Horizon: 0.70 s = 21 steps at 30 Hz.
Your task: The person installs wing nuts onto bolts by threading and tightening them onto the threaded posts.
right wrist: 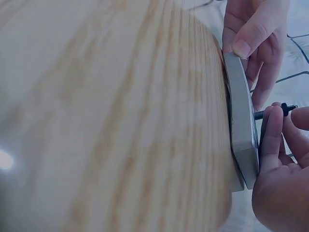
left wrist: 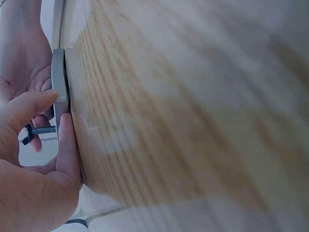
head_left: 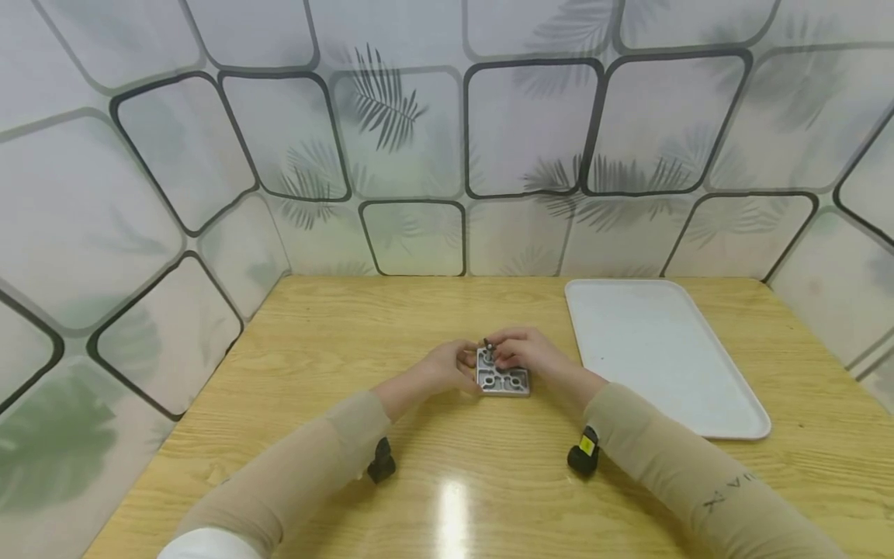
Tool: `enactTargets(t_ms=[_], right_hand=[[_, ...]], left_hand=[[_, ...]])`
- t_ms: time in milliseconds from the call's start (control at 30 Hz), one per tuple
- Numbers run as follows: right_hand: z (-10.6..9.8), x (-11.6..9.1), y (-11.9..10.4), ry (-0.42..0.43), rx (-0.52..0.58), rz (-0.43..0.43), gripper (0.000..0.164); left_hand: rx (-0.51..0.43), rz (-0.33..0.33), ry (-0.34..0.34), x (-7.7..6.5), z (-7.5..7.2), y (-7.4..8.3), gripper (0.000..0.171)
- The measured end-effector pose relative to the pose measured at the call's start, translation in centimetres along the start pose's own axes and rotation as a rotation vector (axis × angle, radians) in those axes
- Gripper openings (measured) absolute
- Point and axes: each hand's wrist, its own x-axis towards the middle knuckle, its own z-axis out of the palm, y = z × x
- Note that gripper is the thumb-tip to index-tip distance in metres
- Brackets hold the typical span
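Note:
A square grey metal plate point(head_left: 504, 382) with recessed holes lies on the table in the head view. My left hand point(head_left: 448, 368) holds its left edge, with the thumb and fingers against the rim point(left wrist: 59, 79). A dark threaded bolt point(left wrist: 42, 130) with a wing-like head stands upright in the plate's far left part. My right hand point(head_left: 532, 352) reaches over the plate from the right, its fingers curled about the bolt's head. In the right wrist view, a fingertip touches the bolt point(right wrist: 286, 109) and the thumb is close by. The bolt's lower end is hidden in the plate.
A white tray point(head_left: 656, 349) lies on the wooden table point(head_left: 349, 341) to the right, beyond my right forearm. Patterned curtain walls point(head_left: 412, 155) enclose the table at the back and sides. Black wrist devices point(head_left: 583, 458) hang under both sleeves.

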Motion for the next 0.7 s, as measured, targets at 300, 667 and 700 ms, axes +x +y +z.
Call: enactTargets(t_ms=[300,667,700], right_hand=[[0.2,-0.1,0.2,0.007,-0.081,-0.042,0.038],[1.2,0.1,-0.1,0.153,-0.171,0.017,0.024],[1.4,0.0,-0.3,0.167,-0.180,0.020,0.022]], left_hand=[[-0.015,-0.014,0.004,-0.1,0.0,0.0,0.082],[0.016,-0.008,0.004,-0.1,0.0,0.0,0.081],[0.017,-0.008,0.003,0.0,0.0,0.0,0.081]])
